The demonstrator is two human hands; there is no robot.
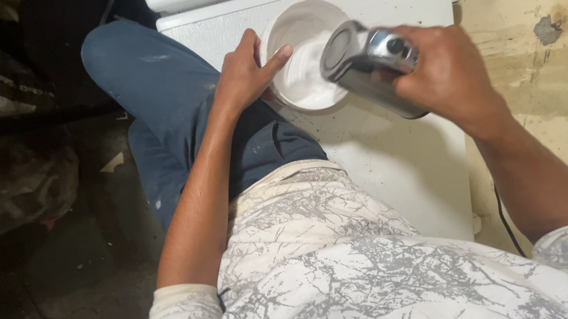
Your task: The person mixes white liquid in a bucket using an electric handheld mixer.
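Observation:
A white round bucket (297,21) holding white paint-like mix stands on a white board (404,161). My left hand (247,72) grips the bucket's near rim, thumb over the edge. My right hand (447,75) is wrapped around a grey and silver power tool (364,56), held above the bucket and pointing down into it. The tool's lower end is hidden behind its own body.
My knee in blue jeans (148,75) is bent beside the bucket at the left. A stained beige floor (543,83) lies to the right of the board. A black cord (509,224) runs under my right arm. Dark clutter (11,174) fills the left side.

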